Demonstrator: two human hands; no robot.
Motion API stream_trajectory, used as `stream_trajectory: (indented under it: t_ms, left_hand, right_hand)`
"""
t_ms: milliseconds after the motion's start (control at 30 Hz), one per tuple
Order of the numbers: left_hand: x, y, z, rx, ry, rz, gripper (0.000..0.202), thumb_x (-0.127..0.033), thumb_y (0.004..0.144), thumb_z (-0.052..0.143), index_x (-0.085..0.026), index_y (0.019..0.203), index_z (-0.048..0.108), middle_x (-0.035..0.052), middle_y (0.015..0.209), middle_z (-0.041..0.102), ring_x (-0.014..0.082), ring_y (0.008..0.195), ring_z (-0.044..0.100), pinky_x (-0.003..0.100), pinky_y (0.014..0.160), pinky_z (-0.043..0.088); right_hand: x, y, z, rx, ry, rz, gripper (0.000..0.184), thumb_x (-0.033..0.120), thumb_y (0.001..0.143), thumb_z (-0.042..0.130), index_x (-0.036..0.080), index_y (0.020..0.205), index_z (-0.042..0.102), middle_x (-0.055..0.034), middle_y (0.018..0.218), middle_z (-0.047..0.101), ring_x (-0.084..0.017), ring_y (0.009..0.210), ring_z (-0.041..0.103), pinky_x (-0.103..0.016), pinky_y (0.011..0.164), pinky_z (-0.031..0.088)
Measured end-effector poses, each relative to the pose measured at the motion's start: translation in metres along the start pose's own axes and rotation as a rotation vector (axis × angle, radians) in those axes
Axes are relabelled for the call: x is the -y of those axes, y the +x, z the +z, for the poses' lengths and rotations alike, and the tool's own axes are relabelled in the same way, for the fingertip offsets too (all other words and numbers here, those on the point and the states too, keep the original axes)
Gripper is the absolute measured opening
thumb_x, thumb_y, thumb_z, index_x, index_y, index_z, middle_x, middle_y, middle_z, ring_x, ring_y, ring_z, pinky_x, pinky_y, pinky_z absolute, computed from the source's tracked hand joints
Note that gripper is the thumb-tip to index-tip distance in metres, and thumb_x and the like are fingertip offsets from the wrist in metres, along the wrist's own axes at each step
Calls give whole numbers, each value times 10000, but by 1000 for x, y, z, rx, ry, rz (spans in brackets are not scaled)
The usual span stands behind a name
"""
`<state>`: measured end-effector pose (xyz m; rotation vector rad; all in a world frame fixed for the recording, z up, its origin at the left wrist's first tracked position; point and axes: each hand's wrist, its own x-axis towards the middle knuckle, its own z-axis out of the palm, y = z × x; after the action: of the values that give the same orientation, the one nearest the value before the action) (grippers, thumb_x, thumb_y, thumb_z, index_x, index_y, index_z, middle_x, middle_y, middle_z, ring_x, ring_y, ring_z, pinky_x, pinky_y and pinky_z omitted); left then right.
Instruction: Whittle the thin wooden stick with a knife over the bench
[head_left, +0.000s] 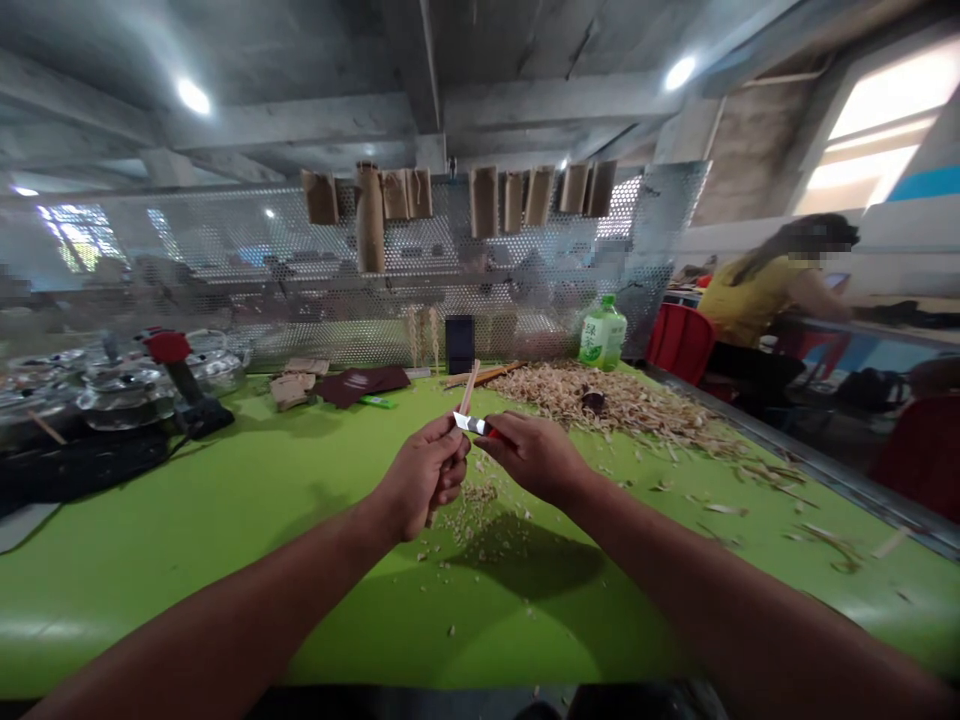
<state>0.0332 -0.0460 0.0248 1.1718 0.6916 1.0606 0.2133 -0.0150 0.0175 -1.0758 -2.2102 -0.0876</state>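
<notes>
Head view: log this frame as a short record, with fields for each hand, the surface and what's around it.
Left hand: grips a thin wooden stick
Right hand: grips a red-handled knife, blade at the stick
Surface: green table, strewn with wood shavings
Beyond: plastic bottle with a green label, perforated metal screen
Other people: co-worker in a yellow top, seated at right

Two green characters, apparently 绿茶 ("green tea"), can be read on the label (pixel 595 340) of a plastic bottle (pixel 602 335) seen right of centre in the frame. Faint markings are seen on a dark maroon booklet (pixel 364 385) left of centre, but they are too small and blurred to be read. No other lettering can be made out.
</notes>
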Motion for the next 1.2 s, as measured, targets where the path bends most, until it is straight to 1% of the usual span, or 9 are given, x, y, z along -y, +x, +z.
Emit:
stream_trajectory:
  t_ms: [300,533,600,667,733,800,867,1033,1200]
  left_hand:
    - [2,-3,1,20,24,-7,384,-251,872,523,-228,1254,486,-57,707,382,20,436,265,128,348,205]
    - [2,-2,-1,-7,69,-52,497,-261,880,517,-212,1364,418,-55,681,404,28,439,286,137,354,230]
    - [5,-7,1,-7,109,-79,512,-279,887,511,-196,1382,404,-55,654,422,35,430,298,143,353,250]
    - [10,-10,4,60,155,-142,505,-310,890,515,-170,1369,433,-50,626,443,42,420,309,152,347,268]
    - [14,-10,5,112,108,-148,513,-304,879,539,-197,1370,439,-50,636,450,37,417,300,148,346,264]
    - [16,-4,1,59,42,-89,513,-276,861,560,-197,1355,447,-48,657,458,33,425,313,142,346,257]
    - [17,3,-5,-10,0,-40,459,-302,867,548,-189,1308,486,-39,687,472,33,433,332,142,345,269]
    - [13,12,-15,-85,3,50,422,-286,855,567,-197,1265,520,-36,717,499,36,429,369,152,350,339]
    - [11,13,-13,-80,-78,88,375,-233,842,583,-177,1211,545,-28,736,509,44,463,434,166,396,421]
  right_hand:
    - [-14,6,-11,-80,-26,51,277,425,919,460,203,804,579,-28,735,585,-126,607,470,-272,554,258]
    - [-30,17,-11,-150,-13,89,284,433,897,478,198,798,603,-26,736,597,-127,623,483,-261,565,270]
    - [-48,21,-19,-207,36,249,343,457,895,451,182,749,595,-22,648,565,-125,564,450,-266,533,249]
    - [-72,23,-32,-319,71,526,434,491,900,393,177,646,549,1,509,463,-120,478,377,-277,497,214]
    - [-94,23,-43,-438,20,628,427,503,878,419,181,619,525,11,492,427,-125,483,375,-284,501,206]
    - [-104,20,-44,-436,22,593,396,484,864,439,183,620,519,11,519,443,-126,509,389,-280,509,211]
    - [-98,18,-35,-390,75,471,373,466,867,441,185,629,503,12,551,455,-124,541,401,-269,518,227]
    - [-53,12,-6,-217,163,217,332,444,888,458,190,676,489,19,596,460,-116,576,420,-247,540,262]
    - [-24,6,2,-81,188,78,276,408,896,487,192,727,522,11,637,492,-111,578,430,-248,545,269]
